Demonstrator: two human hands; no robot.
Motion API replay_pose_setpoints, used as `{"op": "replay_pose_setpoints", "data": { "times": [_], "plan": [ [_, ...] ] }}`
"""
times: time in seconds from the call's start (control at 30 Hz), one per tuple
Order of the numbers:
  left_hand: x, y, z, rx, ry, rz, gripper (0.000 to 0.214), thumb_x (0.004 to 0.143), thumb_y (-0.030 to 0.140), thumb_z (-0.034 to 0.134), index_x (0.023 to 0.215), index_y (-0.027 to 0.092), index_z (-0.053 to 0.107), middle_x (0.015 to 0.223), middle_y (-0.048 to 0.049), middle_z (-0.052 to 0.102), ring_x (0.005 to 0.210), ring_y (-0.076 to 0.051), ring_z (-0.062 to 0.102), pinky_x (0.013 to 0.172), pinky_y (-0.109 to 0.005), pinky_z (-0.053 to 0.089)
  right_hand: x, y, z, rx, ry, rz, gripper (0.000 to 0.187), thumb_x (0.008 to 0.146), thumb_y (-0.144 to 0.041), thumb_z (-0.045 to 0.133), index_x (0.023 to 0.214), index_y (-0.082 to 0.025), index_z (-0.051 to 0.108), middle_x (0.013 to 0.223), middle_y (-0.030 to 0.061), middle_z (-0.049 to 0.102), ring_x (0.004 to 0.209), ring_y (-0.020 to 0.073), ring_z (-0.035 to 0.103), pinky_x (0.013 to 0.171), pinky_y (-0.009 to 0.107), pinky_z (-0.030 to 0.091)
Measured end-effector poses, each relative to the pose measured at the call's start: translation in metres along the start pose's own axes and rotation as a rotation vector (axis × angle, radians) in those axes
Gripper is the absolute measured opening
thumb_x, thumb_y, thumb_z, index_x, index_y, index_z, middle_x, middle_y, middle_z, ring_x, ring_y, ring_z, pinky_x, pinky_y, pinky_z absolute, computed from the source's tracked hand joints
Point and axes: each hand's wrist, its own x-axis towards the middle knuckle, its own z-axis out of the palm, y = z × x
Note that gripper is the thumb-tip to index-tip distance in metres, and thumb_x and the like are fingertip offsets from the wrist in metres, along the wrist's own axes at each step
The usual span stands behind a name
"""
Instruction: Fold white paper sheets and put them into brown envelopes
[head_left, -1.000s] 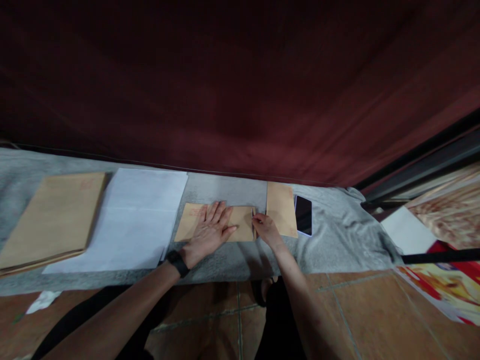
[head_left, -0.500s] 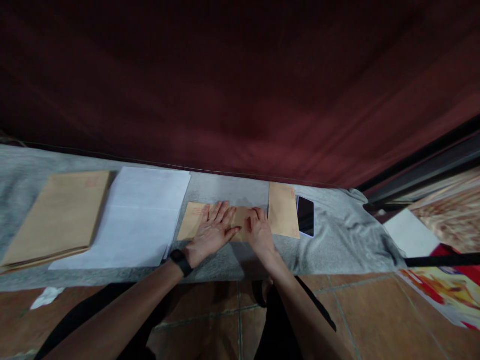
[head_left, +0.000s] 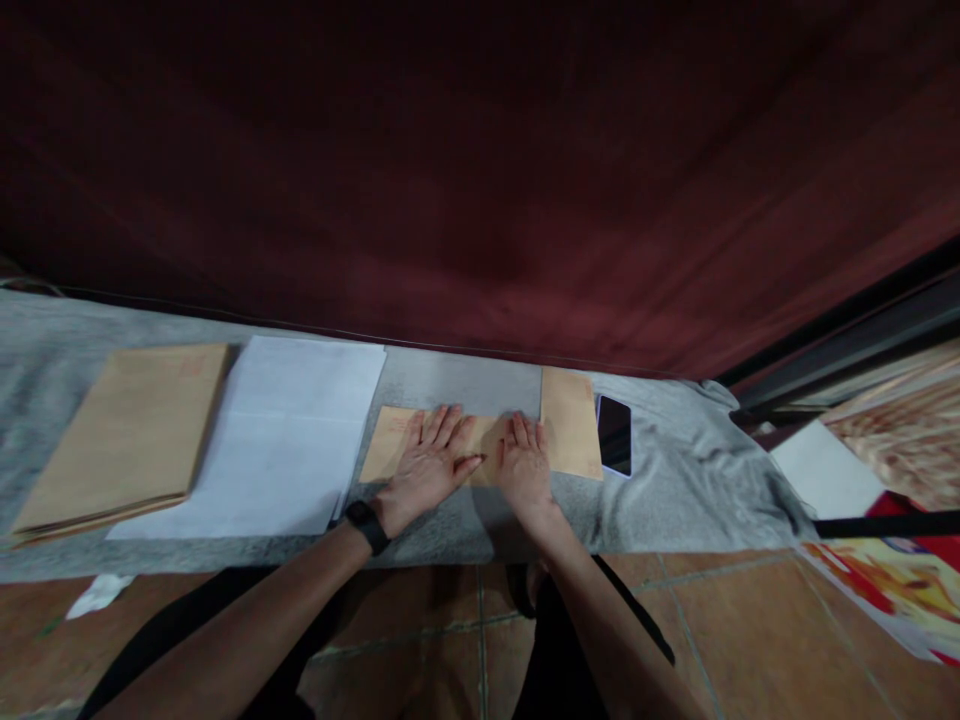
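A small brown envelope [head_left: 390, 448] lies flat on a grey cloth [head_left: 675, 480] over a low ledge. My left hand [head_left: 427, 465], with a black watch on the wrist, presses flat on the envelope's middle, fingers spread. My right hand [head_left: 523, 465] lies flat on the envelope's right end, fingers stretched out. Both hands are open and hold nothing. A second small brown envelope [head_left: 570, 435] lies just right of my right hand.
White paper sheets [head_left: 289, 435] lie left of the envelope, with a stack of large brown envelopes [head_left: 127, 430] further left. A dark phone [head_left: 614, 435] lies at the right. A dark red curtain [head_left: 480, 180] hangs behind. Tiled floor [head_left: 712, 620] is below.
My right hand has gone from pinching the envelope's right edge to lying flat on its right end. My left hand has stayed pressed on the envelope.
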Motion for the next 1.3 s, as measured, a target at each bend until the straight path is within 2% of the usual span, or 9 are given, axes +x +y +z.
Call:
{"op": "replay_pose_setpoints", "data": {
  "times": [0.1, 0.23, 0.37, 0.6, 0.87, 1.1, 1.3],
  "plan": [
    [0.001, 0.000, 0.001, 0.002, -0.007, -0.001, 0.065, 0.101, 0.056, 0.037, 0.154, 0.020, 0.041, 0.164, -0.0123, 0.034, 0.154, -0.032, 0.023, 0.125, -0.059, 0.010, 0.004, -0.008, 0.002, 0.112, -0.011, -0.065, 0.053, 0.098, -0.015, 0.037, 0.150, -0.007, 0.045, 0.159, 0.0184, 0.040, 0.150, 0.0279, 0.033, 0.124, 0.053, 0.024],
    [0.001, -0.001, 0.003, -0.003, -0.015, 0.002, 0.064, 0.100, 0.054, 0.039, 0.155, 0.020, 0.040, 0.164, -0.0120, 0.034, 0.154, -0.032, 0.023, 0.125, -0.059, 0.011, 0.007, -0.016, 0.014, 0.216, -0.073, -0.077, 0.054, 0.100, -0.017, 0.034, 0.153, -0.011, 0.042, 0.158, 0.0155, 0.043, 0.150, 0.0228, 0.033, 0.125, 0.050, 0.025],
    [-0.001, -0.003, 0.003, -0.021, 0.000, 0.002, 0.064, 0.100, 0.054, 0.040, 0.155, 0.022, 0.038, 0.165, -0.0103, 0.033, 0.154, -0.032, 0.024, 0.125, -0.057, 0.013, 0.004, -0.013, 0.024, 0.188, -0.041, -0.013, 0.050, 0.103, -0.020, 0.031, 0.150, -0.008, 0.045, 0.157, 0.0161, 0.045, 0.150, 0.0219, 0.033, 0.123, 0.044, 0.029],
    [-0.004, -0.007, -0.002, -0.026, -0.008, 0.013, 0.060, 0.101, 0.052, 0.041, 0.154, 0.024, 0.041, 0.164, -0.0095, 0.035, 0.153, -0.030, 0.026, 0.125, -0.057, 0.015, -0.005, -0.010, 0.029, 0.049, 0.031, -0.028, 0.053, 0.105, -0.030, 0.038, 0.153, -0.009, 0.041, 0.161, 0.0164, 0.037, 0.152, 0.0256, 0.030, 0.123, 0.047, 0.027],
    [-0.006, -0.010, -0.005, -0.023, -0.006, 0.019, 0.061, 0.100, 0.054, 0.040, 0.154, 0.024, 0.041, 0.163, -0.0106, 0.036, 0.153, -0.029, 0.027, 0.125, -0.057, 0.015, -0.006, -0.010, 0.028, 0.006, 0.058, -0.012, 0.055, 0.104, -0.033, 0.042, 0.151, -0.006, 0.043, 0.159, 0.0195, 0.039, 0.150, 0.0273, 0.033, 0.122, 0.047, 0.028],
    [-0.006, -0.011, -0.003, 0.000, 0.009, 0.032, 0.060, 0.101, 0.052, 0.042, 0.154, 0.024, 0.042, 0.163, -0.0111, 0.036, 0.152, -0.030, 0.030, 0.124, -0.057, 0.016, -0.010, -0.001, 0.033, -0.007, 0.139, -0.041, 0.054, 0.103, -0.034, 0.040, 0.150, -0.006, 0.044, 0.156, 0.0189, 0.044, 0.147, 0.0284, 0.038, 0.119, 0.046, 0.030],
    [-0.006, -0.010, -0.004, -0.006, 0.012, 0.028, 0.059, 0.100, 0.053, 0.042, 0.152, 0.024, 0.044, 0.163, -0.0105, 0.037, 0.152, -0.030, 0.031, 0.124, -0.056, 0.016, -0.011, 0.003, 0.035, -0.013, 0.147, -0.043, 0.055, 0.104, -0.034, 0.041, 0.151, -0.006, 0.044, 0.156, 0.0188, 0.045, 0.146, 0.0287, 0.039, 0.119, 0.046, 0.031]
  ]
}}
